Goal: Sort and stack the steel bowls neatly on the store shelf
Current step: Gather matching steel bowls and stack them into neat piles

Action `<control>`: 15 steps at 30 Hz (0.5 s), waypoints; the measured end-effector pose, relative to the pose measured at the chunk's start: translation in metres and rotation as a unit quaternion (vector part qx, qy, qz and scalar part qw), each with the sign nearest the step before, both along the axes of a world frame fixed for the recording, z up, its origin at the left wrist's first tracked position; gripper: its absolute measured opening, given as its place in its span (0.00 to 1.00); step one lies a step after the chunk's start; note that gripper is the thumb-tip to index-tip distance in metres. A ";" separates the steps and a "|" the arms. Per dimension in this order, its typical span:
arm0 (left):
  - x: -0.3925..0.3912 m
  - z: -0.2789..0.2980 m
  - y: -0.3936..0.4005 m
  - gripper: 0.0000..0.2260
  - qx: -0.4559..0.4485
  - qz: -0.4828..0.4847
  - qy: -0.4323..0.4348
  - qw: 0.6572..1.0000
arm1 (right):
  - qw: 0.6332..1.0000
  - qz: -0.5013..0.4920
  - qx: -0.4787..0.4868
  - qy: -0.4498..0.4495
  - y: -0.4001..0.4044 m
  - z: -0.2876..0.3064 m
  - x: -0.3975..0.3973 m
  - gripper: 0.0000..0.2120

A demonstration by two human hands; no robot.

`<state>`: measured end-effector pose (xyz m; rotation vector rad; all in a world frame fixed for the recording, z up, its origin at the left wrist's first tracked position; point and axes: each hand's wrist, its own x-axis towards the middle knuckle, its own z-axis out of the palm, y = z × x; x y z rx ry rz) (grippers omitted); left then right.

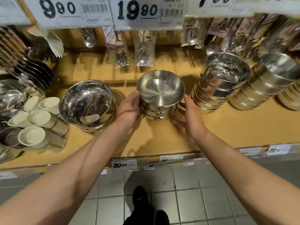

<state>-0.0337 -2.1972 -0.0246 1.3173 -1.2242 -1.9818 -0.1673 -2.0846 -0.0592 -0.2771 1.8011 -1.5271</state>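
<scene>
A short stack of matte steel bowls (159, 95) stands at the middle of the wooden shelf (162, 137). My left hand (129, 111) cups its left side, thumb at the top bowl's rim. My right hand (188, 117) holds the right side, fingers curled under the lowest bowl. A stack of larger shiny bowls (87, 103) sits to the left. A taller stack of shiny bowls (219, 82) leans at the right, with more steel bowl stacks (266, 83) beyond it.
Pale cups (37, 122) lie in a pile at the far left, beside dark plates (40, 70). Packaged spoons and whisks (142, 49) hang along the back wall under price signs (136, 10). Price tags (124, 164) line the shelf's front edge above a tiled floor.
</scene>
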 end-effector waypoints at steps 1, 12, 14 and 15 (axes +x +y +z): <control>0.004 -0.002 0.004 0.07 0.004 0.000 -0.005 1.000 | 1.000 -0.015 0.002 -0.013 0.006 -0.006 0.004 0.16; 0.129 0.005 0.055 0.15 -0.008 0.045 -0.066 0.997 | 0.992 0.040 0.028 -0.117 0.050 0.013 0.070 0.13; 0.157 0.011 0.057 0.12 -0.032 0.078 -0.090 0.992 | 0.991 0.065 0.040 -0.108 0.047 0.024 0.079 0.15; 0.170 0.013 0.055 0.11 -0.035 0.097 -0.090 0.991 | 0.991 0.077 0.046 -0.103 0.044 0.029 0.083 0.16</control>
